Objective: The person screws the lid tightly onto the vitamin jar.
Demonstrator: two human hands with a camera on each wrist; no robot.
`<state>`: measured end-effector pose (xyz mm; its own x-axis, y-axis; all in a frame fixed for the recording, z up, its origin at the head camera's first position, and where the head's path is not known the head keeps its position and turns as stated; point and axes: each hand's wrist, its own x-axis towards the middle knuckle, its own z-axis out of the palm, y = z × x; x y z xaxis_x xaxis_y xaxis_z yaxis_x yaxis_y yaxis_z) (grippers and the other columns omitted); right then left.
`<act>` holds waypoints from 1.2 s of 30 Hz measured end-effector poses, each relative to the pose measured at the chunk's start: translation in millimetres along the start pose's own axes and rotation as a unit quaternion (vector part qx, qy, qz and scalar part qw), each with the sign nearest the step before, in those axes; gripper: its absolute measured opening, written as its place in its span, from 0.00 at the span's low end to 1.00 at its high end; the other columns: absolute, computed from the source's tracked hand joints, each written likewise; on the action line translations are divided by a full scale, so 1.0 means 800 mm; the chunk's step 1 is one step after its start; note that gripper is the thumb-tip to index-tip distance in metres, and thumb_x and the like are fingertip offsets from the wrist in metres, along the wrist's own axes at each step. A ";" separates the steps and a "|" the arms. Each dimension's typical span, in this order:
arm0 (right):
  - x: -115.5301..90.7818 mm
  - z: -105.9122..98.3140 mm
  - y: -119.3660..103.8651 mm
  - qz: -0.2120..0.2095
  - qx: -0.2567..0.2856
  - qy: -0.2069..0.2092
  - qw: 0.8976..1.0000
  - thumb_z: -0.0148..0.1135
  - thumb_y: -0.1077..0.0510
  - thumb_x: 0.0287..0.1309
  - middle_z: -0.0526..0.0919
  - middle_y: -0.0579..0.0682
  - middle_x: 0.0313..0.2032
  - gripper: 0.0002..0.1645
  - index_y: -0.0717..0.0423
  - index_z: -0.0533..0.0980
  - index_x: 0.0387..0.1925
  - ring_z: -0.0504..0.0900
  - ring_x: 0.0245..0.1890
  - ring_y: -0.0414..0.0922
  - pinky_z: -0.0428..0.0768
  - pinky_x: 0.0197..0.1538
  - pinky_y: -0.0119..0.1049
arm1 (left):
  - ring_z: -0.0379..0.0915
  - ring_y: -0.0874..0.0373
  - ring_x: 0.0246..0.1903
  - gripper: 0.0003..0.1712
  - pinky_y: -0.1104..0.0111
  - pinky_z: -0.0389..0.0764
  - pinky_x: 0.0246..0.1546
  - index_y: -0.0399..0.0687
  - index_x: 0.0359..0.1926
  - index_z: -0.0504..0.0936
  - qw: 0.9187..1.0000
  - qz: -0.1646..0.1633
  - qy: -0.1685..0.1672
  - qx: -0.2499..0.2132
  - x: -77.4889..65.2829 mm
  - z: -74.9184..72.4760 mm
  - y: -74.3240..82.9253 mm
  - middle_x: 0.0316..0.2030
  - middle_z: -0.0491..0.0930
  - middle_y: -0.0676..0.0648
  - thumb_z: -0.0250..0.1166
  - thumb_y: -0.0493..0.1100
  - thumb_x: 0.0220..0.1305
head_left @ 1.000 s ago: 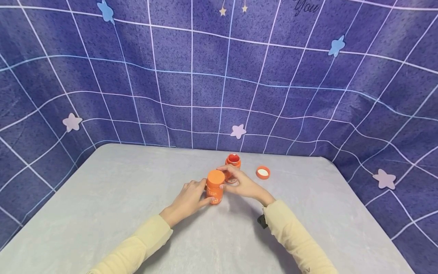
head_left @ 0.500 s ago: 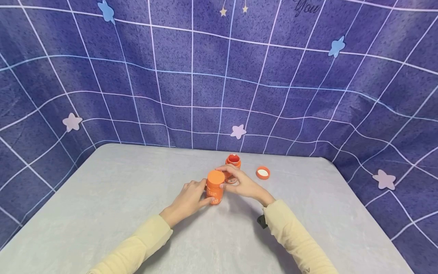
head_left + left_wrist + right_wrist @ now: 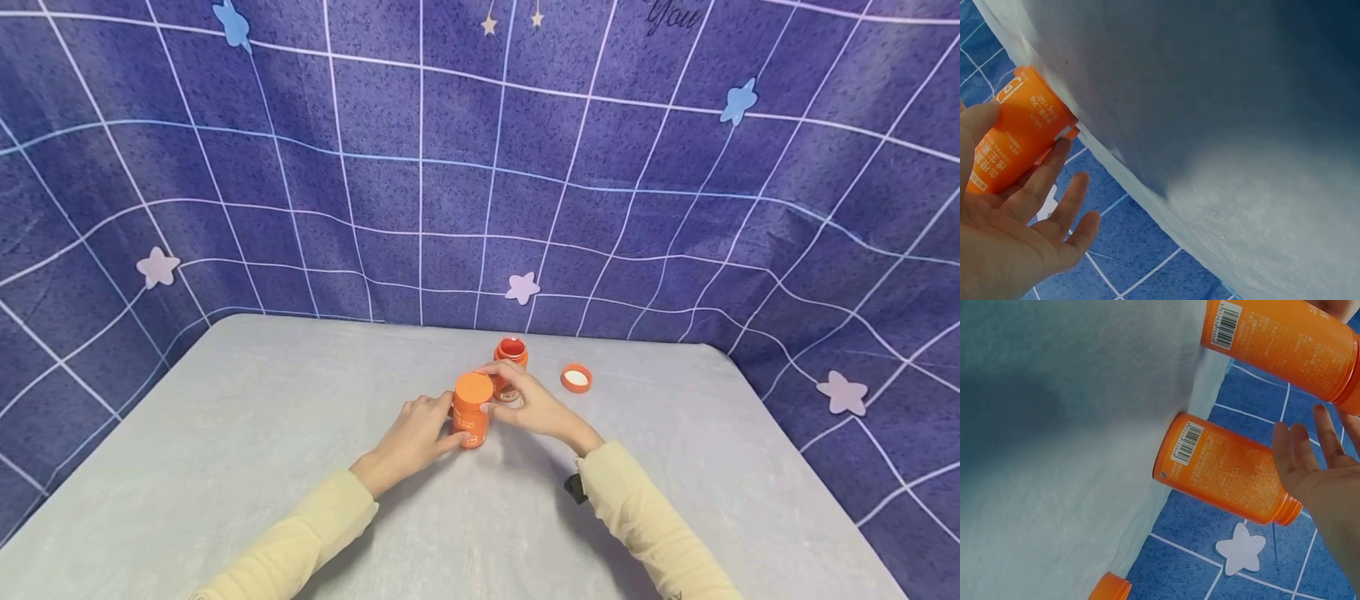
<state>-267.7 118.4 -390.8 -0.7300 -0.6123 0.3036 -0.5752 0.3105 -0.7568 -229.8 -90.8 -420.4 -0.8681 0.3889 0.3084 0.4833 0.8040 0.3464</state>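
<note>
An orange, capped pill bottle (image 3: 470,423) stands upright on the table, white print on its side. My left hand (image 3: 412,433) grips its lower body, thumb in front and fingers round the far side; in the left wrist view the other fingers of this hand (image 3: 1029,219) spread away from it. At the top, my right hand (image 3: 536,407) holds the orange cap (image 3: 474,388) between thumb and forefinger. Just behind stands a second orange bottle (image 3: 1222,469), uncapped, with its open mouth (image 3: 513,347) upward. The right hand partly covers it in the head view.
A loose orange lid (image 3: 577,378) lies with its white inside up, right of the uncapped bottle. The grey cloth-covered table (image 3: 300,375) ends at a blue gridded curtain (image 3: 450,208) with stars. A small black object (image 3: 576,488) shows by the right cuff.
</note>
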 end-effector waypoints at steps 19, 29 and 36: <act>0.001 0.003 -0.002 -0.006 -0.006 0.017 1.000 0.65 0.60 0.50 0.74 0.52 0.47 0.27 0.55 0.69 0.53 0.75 0.44 0.52 0.73 0.47 0.55 | 0.74 0.49 0.37 0.30 0.55 0.69 0.43 0.40 0.47 0.72 1.000 -0.007 -0.005 0.009 0.002 0.000 0.002 0.34 0.82 0.48 0.66 0.57 0.51; -0.003 0.000 -0.029 0.008 -0.030 0.022 0.999 0.64 0.64 0.50 0.75 0.58 0.47 0.26 0.64 0.69 0.52 0.75 0.44 0.50 0.74 0.48 0.39 | 0.74 0.49 0.36 0.30 0.55 0.69 0.42 0.39 0.46 0.72 0.999 -0.018 -0.008 0.026 0.003 0.000 0.007 0.32 0.81 0.47 0.67 0.56 0.50; 0.001 0.003 0.001 -0.011 -0.034 0.037 0.999 0.68 0.59 0.48 0.75 0.52 0.45 0.27 0.55 0.71 0.52 0.75 0.42 0.50 0.76 0.46 0.47 | 0.75 0.50 0.35 0.29 0.54 0.70 0.42 0.42 0.45 0.73 1.000 -0.019 -0.009 0.010 0.004 -0.001 0.006 0.33 0.81 0.48 0.68 0.56 0.50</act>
<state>-267.7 116.6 -392.8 -0.7408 -0.5647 0.3639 -0.6136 0.3482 -0.7087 -230.0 -86.2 -417.1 -0.8879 0.3657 0.2791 0.4474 0.8275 0.3392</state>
